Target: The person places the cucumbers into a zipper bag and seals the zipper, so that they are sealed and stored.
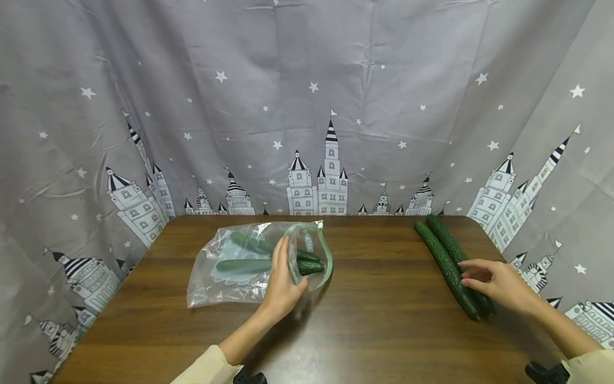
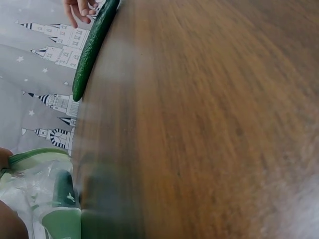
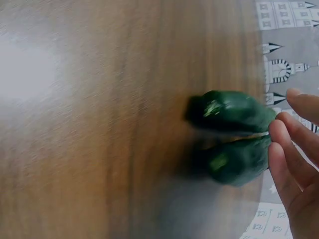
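A clear zip bag [image 1: 203, 285] with a green-edged mouth lies on its side at left, its opening towards the right. Inside it are two cucumbers [image 1: 310, 267]. My left hand [image 1: 282, 288] holds the bag beside its mouth, fingers on top and thumb at the near edge; the left wrist view shows the green rim [image 2: 42, 152] by the fingers. Two more cucumbers [image 1: 440, 257] lie side by side at right. Over their near half is my right hand [image 1: 503, 285], fingers loosely bent; whether they touch the cucumbers [image 3: 239, 112], I cannot tell.
The brown wooden table [image 1: 369, 320] stretches between the bag and the right-hand cucumbers. A grey curtain [image 1: 384, 106] with stars and castles hangs behind the table and along both sides.
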Demonstrator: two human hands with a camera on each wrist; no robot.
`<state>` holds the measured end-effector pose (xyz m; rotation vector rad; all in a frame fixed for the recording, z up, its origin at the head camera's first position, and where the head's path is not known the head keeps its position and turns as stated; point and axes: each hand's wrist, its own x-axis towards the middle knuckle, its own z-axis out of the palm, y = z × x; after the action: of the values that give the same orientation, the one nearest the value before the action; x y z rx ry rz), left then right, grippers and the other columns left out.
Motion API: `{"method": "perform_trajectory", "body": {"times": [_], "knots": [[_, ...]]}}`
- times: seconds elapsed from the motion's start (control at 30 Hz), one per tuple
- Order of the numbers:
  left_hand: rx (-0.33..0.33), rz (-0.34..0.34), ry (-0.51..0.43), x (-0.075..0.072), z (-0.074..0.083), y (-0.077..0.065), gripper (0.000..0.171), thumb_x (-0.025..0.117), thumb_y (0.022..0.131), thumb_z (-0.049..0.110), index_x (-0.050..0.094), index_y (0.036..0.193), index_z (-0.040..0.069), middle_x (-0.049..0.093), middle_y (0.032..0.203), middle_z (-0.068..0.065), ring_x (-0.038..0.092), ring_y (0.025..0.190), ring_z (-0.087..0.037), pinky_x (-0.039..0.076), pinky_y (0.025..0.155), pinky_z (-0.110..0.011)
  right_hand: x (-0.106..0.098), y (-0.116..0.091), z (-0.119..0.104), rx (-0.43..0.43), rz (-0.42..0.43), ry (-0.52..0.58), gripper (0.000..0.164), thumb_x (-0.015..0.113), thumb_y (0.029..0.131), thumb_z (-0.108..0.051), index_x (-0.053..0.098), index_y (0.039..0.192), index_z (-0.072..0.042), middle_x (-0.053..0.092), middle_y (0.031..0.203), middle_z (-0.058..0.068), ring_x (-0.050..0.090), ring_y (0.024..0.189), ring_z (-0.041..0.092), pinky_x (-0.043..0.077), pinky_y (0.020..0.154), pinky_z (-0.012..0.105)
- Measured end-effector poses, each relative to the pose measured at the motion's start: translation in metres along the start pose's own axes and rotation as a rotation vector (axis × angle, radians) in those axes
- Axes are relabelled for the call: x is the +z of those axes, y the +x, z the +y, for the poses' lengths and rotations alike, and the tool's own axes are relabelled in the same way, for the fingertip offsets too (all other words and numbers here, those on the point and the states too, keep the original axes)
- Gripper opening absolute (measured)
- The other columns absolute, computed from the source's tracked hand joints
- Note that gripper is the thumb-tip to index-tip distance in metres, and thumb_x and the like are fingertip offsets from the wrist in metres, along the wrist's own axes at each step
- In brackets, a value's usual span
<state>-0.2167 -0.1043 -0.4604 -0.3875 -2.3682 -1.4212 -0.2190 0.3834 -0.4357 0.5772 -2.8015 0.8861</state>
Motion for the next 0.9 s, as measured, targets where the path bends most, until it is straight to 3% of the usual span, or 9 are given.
{"method": "perform_trajectory", "body": {"times": [0.1, 0.27, 0.53, 0.7, 0.9], "knots": [[0.001, 0.001, 0.002, 0.002, -0.002, -0.002, 0.108, 0.076, 0.074, -0.014, 0.016, 0.163, 0.001, 0.014, 0.167, -0.021, 0.025, 0.148, -0.044, 0.028, 0.118, -0.057, 0.005, -0.008, 0.006, -0.015, 0.010, -0.025, 0.034, 0.082, 0.087, -0.010, 0.073, 0.118, 0.002, 0.076, 0.091, -0.002, 0.068, 0.074, 0.004, 0.057, 0.060, 0.027], [0.014, 0.004, -0.008, 0.005, -0.001, -0.002, 0.108, 0.077, 0.074, -0.015, 0.015, 0.163, -0.001, 0.014, 0.168, -0.020, 0.025, 0.149, -0.042, 0.027, 0.119, -0.054, 0.012, -0.017, 0.012, -0.089, 0.059, -0.167, 0.034, 0.090, 0.079, -0.019, 0.078, 0.106, -0.003, 0.073, 0.085, -0.009, 0.060, 0.069, -0.002, 0.052, 0.055, 0.025], [0.013, 0.003, 0.005, 0.006, 0.001, 0.000, 0.108, 0.077, 0.075, -0.014, 0.015, 0.163, 0.000, 0.014, 0.168, -0.020, 0.026, 0.149, -0.043, 0.030, 0.118, -0.054, 0.021, -0.024, 0.013, -0.137, 0.059, -0.336, 0.071, 0.098, 0.063, -0.042, 0.073, 0.116, 0.000, 0.073, 0.095, 0.004, 0.066, 0.077, 0.020, 0.054, 0.061, 0.039], [0.018, 0.014, 0.010, 0.004, -0.001, 0.000, 0.108, 0.077, 0.074, -0.014, 0.016, 0.163, -0.001, 0.014, 0.167, -0.020, 0.025, 0.149, -0.043, 0.029, 0.118, -0.055, 0.024, -0.022, 0.009, -0.179, 0.065, -0.372, 0.077, 0.098, 0.059, -0.038, 0.070, 0.117, 0.004, 0.072, 0.096, 0.011, 0.067, 0.082, 0.029, 0.056, 0.066, 0.048], [0.021, 0.014, 0.006, 0.003, -0.003, -0.001, 0.107, 0.076, 0.074, -0.015, 0.016, 0.162, -0.002, 0.014, 0.167, -0.021, 0.026, 0.148, -0.043, 0.030, 0.118, -0.055, 0.027, -0.025, 0.004, -0.160, 0.086, -0.414, 0.064, 0.095, 0.063, -0.029, 0.074, 0.114, 0.003, 0.074, 0.099, 0.016, 0.070, 0.085, 0.035, 0.057, 0.064, 0.052]]}}
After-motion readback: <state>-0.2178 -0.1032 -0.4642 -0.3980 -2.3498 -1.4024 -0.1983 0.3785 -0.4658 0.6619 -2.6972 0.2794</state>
